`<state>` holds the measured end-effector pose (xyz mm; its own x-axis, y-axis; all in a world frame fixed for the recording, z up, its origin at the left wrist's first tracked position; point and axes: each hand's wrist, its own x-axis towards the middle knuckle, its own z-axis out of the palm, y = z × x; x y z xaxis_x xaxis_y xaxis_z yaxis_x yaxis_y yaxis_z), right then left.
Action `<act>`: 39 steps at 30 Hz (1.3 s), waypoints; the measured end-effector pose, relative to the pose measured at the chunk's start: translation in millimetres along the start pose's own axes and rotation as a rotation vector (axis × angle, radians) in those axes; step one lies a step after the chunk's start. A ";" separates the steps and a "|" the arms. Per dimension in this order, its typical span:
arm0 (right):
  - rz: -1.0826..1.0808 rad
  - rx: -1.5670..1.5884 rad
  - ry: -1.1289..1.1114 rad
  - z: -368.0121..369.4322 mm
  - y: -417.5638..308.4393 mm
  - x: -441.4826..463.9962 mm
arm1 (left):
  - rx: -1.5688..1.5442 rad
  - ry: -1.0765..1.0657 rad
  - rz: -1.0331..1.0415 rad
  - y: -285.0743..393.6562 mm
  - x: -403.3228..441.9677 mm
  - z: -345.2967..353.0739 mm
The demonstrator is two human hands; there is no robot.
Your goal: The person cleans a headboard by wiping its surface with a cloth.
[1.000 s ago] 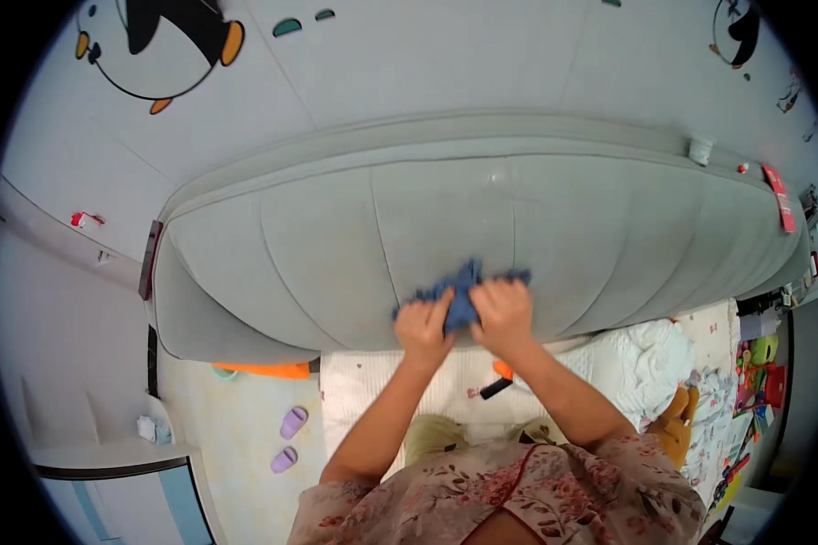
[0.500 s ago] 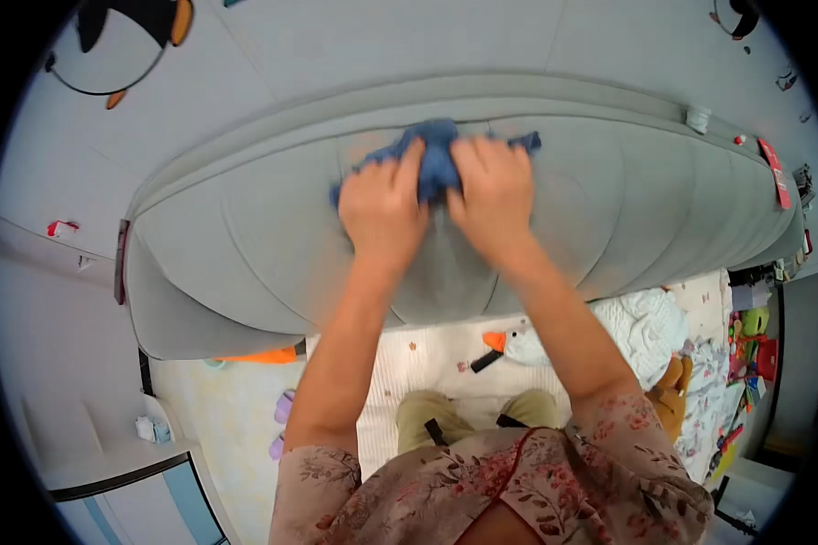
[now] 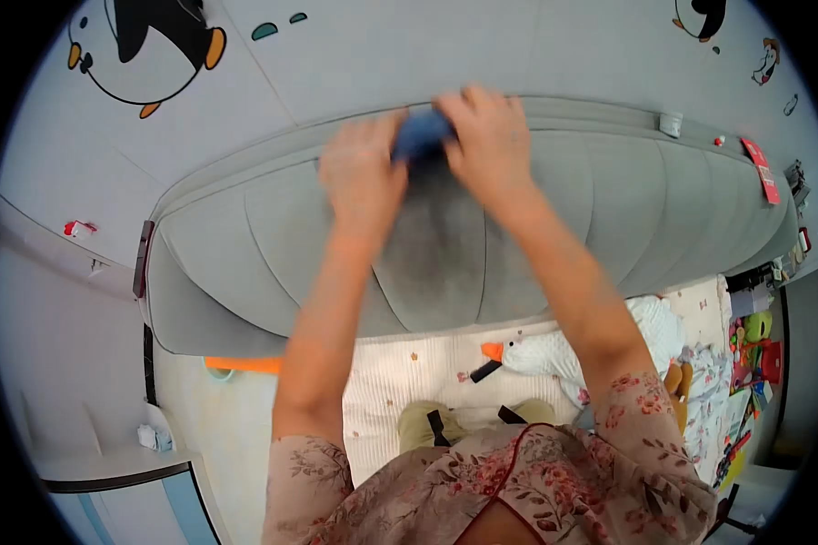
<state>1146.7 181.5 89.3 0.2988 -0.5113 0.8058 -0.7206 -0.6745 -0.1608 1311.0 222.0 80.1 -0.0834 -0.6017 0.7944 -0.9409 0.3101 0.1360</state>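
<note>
A blue cloth (image 3: 423,134), blurred by motion, is held between my two hands near the top of a grey padded headboard (image 3: 536,227). My left hand (image 3: 362,173) is closed on the cloth's left side. On its right side, my right hand (image 3: 489,136) grips it a little higher, at the upper ledge. Below the cloth, a darker patch (image 3: 432,241) shows on the padding. The fingertips and part of the cloth are hard to make out because of the blur.
The wall behind bears penguin pictures (image 3: 154,54). A white cup-like item (image 3: 671,124) and a red card (image 3: 761,171) sit on the headboard's right side. Below are a patterned bed sheet (image 3: 386,391), a white goose plush (image 3: 545,352) and several toys (image 3: 756,336) at the right.
Both hands have moved up the headboard with the cloth, reaching its top edge. The cloth looks more bunched, and the darker patch is more exposed. The view has shifted slightly.
</note>
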 end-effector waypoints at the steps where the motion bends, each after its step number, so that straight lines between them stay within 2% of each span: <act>1: 0.009 0.001 -0.008 15.5 8.9 3.4 | -0.004 -0.011 -0.002 -4.8 2.5 14.1; 3: 0.209 -0.024 -0.395 51.1 24.9 -3.2 | 0.116 -0.284 -0.159 -16.4 -6.3 47.2; 5: 0.031 0.023 -0.036 39.2 6.2 -60.2 | 0.040 -0.005 -0.077 7.9 -68.0 51.9; 8: 0.065 0.061 -0.157 37.6 -9.7 -150.3 | -0.066 -0.067 -0.112 28.0 -166.7 59.6; 9: 0.043 0.077 -0.165 32.1 -12.5 -167.7 | -0.129 -0.014 -0.138 39.1 -196.9 62.7; 10: 0.019 0.098 -0.184 25.7 -17.1 -191.4 | -0.123 -0.119 -0.192 47.1 -219.7 57.5; 11: 0.005 0.111 -0.246 25.1 -15.0 -226.0 | -0.169 -0.129 -0.231 48.9 -260.1 67.2; 12: -0.001 0.128 -0.315 26.6 -13.4 -246.2 | -0.172 -0.284 -0.283 56.8 -279.1 59.1; 13: -0.016 0.124 -0.292 24.6 -13.2 -234.0 | -0.194 -0.369 -0.297 61.2 -278.5 49.6; 14: -0.008 0.139 -0.292 21.6 -8.5 -221.3 | -0.190 -0.343 -0.283 51.9 -265.0 56.6; 16: 0.002 0.160 -0.301 -6.4 -14.9 -175.1 | -0.240 -0.091 -0.167 46.5 -201.8 24.9; 17: -0.034 0.114 -0.218 -14.6 -17.7 -131.8 | -0.260 -0.037 -0.140 34.7 -163.9 16.7; 19: 0.014 0.090 -0.177 -17.0 -19.8 -54.7 | -0.059 -0.033 -0.085 19.5 -76.6 -8.5; 20: -0.005 0.104 -0.047 -5.1 -15.1 -26.7 | 0.002 -0.057 -0.110 10.3 -42.3 -13.5; 21: 0.006 0.110 -0.054 13.9 -12.4 -20.4 | 0.004 -0.071 -0.111 -2.6 -34.7 0.2; 23: 0.124 0.053 -0.096 54.6 -4.4 -24.4 | 0.074 0.014 -0.040 -26.7 -37.2 32.9; 25: 0.023 0.020 0.071 52.5 -17.7 -73.8 | 0.134 0.024 -0.019 -6.4 -86.2 41.7; 27: 0.041 0.114 0.039 51.7 -23.2 -141.6 | 0.055 0.037 -0.002 6.2 -155.5 59.6; 30: 0.014 0.128 0.008 38.4 -26.7 -186.3 | -0.054 -0.041 -0.148 39.4 -203.8 52.3; 32: -0.028 0.140 -0.163 28.9 -19.5 -208.1 | -0.090 -0.073 -0.182 48.9 -247.5 62.9; 33: -0.044 0.123 -0.146 21.0 -13.5 -222.3 | -0.118 -0.120 -0.197 53.7 -271.3 68.8; 34: -0.049 0.158 -0.289 14.4 -6.0 -236.9 | -0.126 -0.096 -0.186 58.9 -269.2 68.0; 35: -0.044 0.194 -0.436 10.1 -0.4 -242.7 | -0.178 -0.167 -0.239 62.0 -266.0 64.7; 36: -0.047 0.203 -0.394 3.1 4.3 -228.9 | -0.231 -0.251 -0.298 66.6 -264.6 58.5; 37: -0.040 0.223 -0.367 -9.5 4.7 -202.9 | -0.279 -0.130 -0.247 64.0 -231.2 50.2; 38: -0.045 0.181 -0.380 -26.1 2.5 -166.7 | -0.289 -0.099 -0.246 64.8 -187.9 29.4; 39: -0.121 0.155 -0.225 -34.7 3.5 -130.3 | -0.233 -0.047 -0.124 55.3 -149.0 19.7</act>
<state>1083.6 264.2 3.5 0.5202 -0.5159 0.6806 -0.5725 -0.8020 -0.1703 1265.0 314.3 -42.4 0.0073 -0.6773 0.7356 -0.8446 0.3897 0.3672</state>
